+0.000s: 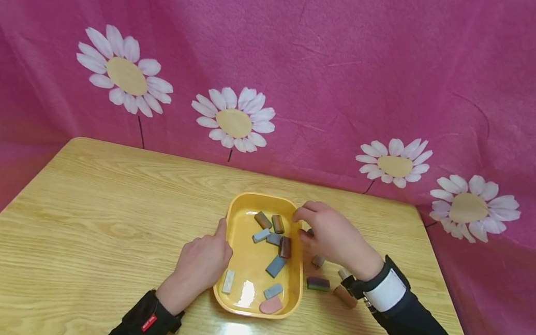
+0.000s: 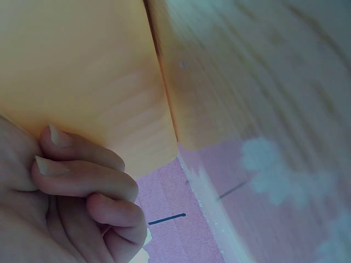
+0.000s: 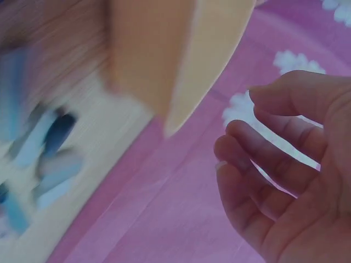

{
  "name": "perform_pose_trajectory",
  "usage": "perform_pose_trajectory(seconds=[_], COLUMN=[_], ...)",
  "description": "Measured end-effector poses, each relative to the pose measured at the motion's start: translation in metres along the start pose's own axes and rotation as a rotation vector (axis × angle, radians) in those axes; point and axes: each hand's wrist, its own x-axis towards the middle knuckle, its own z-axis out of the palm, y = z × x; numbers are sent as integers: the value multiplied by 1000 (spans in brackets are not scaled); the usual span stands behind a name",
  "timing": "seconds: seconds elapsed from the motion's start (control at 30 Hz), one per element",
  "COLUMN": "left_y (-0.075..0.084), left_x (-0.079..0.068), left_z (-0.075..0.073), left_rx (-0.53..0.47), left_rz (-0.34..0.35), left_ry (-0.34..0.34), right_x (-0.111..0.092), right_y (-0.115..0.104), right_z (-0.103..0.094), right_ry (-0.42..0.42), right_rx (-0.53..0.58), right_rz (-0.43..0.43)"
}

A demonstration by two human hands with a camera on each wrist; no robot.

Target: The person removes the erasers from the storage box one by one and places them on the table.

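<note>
A yellow tray (image 1: 247,270) on the wooden table holds several small blocks in grey, blue and brown, among them a dark brown block (image 1: 284,247), a white block (image 1: 228,281) and a pink rounded piece (image 1: 271,305). My left hand (image 1: 205,262) grips the tray's left side, index finger stretched along the rim; the left wrist view shows its other fingers curled against the outer wall. Over the tray's right rim hovers my right hand (image 1: 333,239), its fingers loosely bent with a gap to the thumb. In the right wrist view that hand (image 3: 279,159) holds nothing.
Right of the tray, under and near my right arm, lie a dark block (image 1: 318,283), a brown block (image 1: 345,296) and a small greyish block (image 1: 318,261). A pink cloth (image 1: 301,87) with daisies hangs behind the table's back edge.
</note>
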Motion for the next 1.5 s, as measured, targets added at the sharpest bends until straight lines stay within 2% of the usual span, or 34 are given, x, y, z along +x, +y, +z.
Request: perform_pose_trajectory(seconds=[0.13,0.27,0.4,0.53,0.63,0.83,1.07,1.17,1.27,1.4,1.5], left_y=[1,1,1,2,3,2,1,2,2,1,1], left_x=[0,1,2,2,2,3,1,1,1,1,0], left_z=[0,0,0,-1,-1,0,0,2,2,2,2], left_rx=[-1,5,30,16,-7,-6,2,4,19,20,2], left_rz=[2,-1,-9,-13,-18,-39,-26,-20,-11,-10,-5], left_ry=[4,-4,-15,-23,-30,-40,-21,-21,-18,-7,4], right_x=[13,21,29,33,33,29,25,23,23,19,9], right_y=[-25,-50,-73,-87,-91,-94,-93,-91,-85,-64,-39], right_z=[8,24,38,49,54,64,74,69,56,32,16], right_ry=[-54,-134,-286,-450,-505,-446,-385,-393,-381,-262,-163], right_rx=[21,9,-31,-46,-65,-153,-193,-179,-138,-67,-2], right_rz=[-124,-297,-450,-527,-549,-571,-582,-541,-479,-378,-260])
